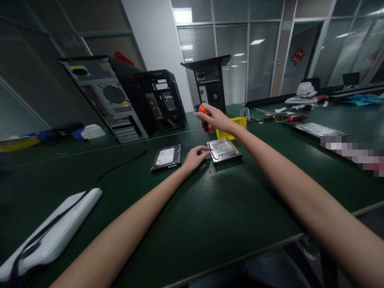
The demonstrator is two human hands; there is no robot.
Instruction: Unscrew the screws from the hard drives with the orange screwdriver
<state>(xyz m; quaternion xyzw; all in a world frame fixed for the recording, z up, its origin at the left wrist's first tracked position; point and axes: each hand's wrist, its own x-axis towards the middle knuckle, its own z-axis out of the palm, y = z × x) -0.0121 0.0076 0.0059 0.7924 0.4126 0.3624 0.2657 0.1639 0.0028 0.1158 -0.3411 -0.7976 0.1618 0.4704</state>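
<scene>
A silver hard drive point(224, 150) lies flat on the green table point(210, 216) in front of me. My left hand point(195, 157) rests at its left edge, fingers curled and pinching the drive's corner. My right hand point(213, 117) hovers above and behind the drive, closed round an orange-handled screwdriver point(204, 119) that points downward. A second hard drive point(167, 157), label up, lies to the left of my left hand, untouched.
A yellow parts bin point(240, 122) stands just behind the silver drive. Three computer cases point(114, 100) line the far side. A white device with a black cable point(51, 234) lies near left. More tools and a flat panel point(318, 131) lie at right.
</scene>
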